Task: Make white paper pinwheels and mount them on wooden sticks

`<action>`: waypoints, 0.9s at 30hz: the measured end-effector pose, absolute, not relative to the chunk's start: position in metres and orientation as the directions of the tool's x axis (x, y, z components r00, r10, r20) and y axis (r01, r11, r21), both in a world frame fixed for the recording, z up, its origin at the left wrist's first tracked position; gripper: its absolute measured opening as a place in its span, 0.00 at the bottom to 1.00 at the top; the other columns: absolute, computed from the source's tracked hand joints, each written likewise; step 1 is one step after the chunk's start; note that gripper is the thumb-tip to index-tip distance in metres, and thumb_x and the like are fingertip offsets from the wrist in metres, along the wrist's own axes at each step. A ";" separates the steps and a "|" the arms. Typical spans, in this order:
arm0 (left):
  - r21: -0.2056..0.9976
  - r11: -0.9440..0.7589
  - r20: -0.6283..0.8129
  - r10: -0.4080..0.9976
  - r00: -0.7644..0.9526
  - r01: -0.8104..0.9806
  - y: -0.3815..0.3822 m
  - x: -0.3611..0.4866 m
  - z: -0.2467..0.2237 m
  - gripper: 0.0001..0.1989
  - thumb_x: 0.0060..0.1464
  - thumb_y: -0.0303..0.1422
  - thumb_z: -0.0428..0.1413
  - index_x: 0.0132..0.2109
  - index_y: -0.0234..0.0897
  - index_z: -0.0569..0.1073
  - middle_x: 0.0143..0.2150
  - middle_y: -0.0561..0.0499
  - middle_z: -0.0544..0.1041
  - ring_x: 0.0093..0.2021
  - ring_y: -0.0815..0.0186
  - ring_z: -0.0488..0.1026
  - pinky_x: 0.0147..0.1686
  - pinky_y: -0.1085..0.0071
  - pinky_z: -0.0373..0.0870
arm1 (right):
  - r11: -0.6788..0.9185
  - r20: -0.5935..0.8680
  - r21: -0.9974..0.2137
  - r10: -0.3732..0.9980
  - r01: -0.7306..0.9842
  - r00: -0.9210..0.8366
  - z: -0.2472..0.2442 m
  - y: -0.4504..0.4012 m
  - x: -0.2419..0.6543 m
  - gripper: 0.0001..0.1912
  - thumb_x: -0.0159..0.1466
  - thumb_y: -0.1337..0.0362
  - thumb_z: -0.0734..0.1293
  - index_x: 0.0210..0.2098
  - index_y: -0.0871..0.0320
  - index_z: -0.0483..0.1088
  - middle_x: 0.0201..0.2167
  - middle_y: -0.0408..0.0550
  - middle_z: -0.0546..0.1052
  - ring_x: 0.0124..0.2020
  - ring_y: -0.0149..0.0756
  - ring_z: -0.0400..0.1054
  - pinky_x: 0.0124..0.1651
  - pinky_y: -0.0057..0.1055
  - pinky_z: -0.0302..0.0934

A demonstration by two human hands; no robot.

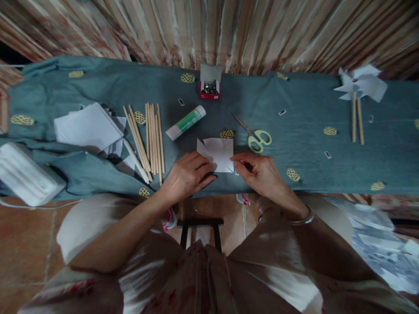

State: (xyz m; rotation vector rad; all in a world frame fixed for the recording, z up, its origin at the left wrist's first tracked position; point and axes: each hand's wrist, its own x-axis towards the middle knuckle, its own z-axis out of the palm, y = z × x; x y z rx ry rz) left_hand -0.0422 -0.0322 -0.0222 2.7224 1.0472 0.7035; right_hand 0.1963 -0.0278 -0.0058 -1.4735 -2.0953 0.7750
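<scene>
A square white sheet of paper (220, 153) lies in front of me, with diagonal cuts at its corners and raised flaps at the top. My left hand (190, 174) rests on the paper's lower left side, its thumb apart from the fingers. At the right edge, my right hand (258, 172) pinches the paper between thumb and forefinger. Scissors (257, 136) with pale green handles lie just beyond my right hand, blades pointing away to the left. Beyond my left hand is a green and white glue stick (186, 122), capped and lying on its side.
Several wooden sticks (153, 137) lie left of the glue stick, beside a stack of white paper (88, 126). A red box (210, 95) of small metal pieces stands open at the back. Paper pinwheels (363, 83) on sticks lie far right. A white appliance (31, 174) sits far left.
</scene>
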 end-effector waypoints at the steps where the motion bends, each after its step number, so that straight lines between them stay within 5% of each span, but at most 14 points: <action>1: 0.286 -0.748 0.354 0.663 0.660 0.599 -0.033 -0.041 -0.023 0.11 0.65 0.37 0.55 0.45 0.33 0.76 0.40 0.46 0.80 0.41 0.61 0.75 0.40 0.65 0.73 | 0.263 0.038 -0.680 0.945 0.685 -0.326 -0.006 -0.028 0.195 0.10 0.64 0.67 0.64 0.38 0.58 0.79 0.29 0.46 0.82 0.26 0.33 0.72 0.32 0.29 0.64; 12: 0.167 -0.779 0.403 0.614 0.679 0.605 -0.033 -0.036 -0.029 0.06 0.65 0.30 0.55 0.42 0.33 0.77 0.38 0.48 0.80 0.37 0.64 0.74 0.36 0.68 0.72 | 0.256 0.070 -0.670 0.956 0.697 -0.283 -0.006 -0.029 0.195 0.09 0.65 0.67 0.65 0.38 0.57 0.79 0.31 0.46 0.81 0.29 0.34 0.73 0.36 0.31 0.65; 19: 0.173 -0.771 0.390 0.625 0.676 0.613 -0.033 -0.035 -0.027 0.07 0.65 0.29 0.54 0.41 0.32 0.76 0.37 0.47 0.79 0.36 0.63 0.74 0.36 0.68 0.71 | 0.453 0.163 -0.630 0.871 0.631 -0.463 -0.014 -0.027 0.198 0.13 0.62 0.73 0.65 0.43 0.57 0.77 0.40 0.49 0.82 0.43 0.40 0.74 0.49 0.38 0.68; 27: 0.156 -0.769 0.357 0.629 0.691 0.619 -0.036 -0.035 -0.024 0.11 0.67 0.30 0.51 0.39 0.33 0.76 0.35 0.47 0.79 0.35 0.64 0.74 0.35 0.68 0.71 | 0.521 0.197 -0.632 0.824 0.574 -0.531 -0.011 -0.030 0.194 0.07 0.68 0.66 0.65 0.40 0.55 0.77 0.39 0.47 0.82 0.42 0.40 0.74 0.51 0.40 0.66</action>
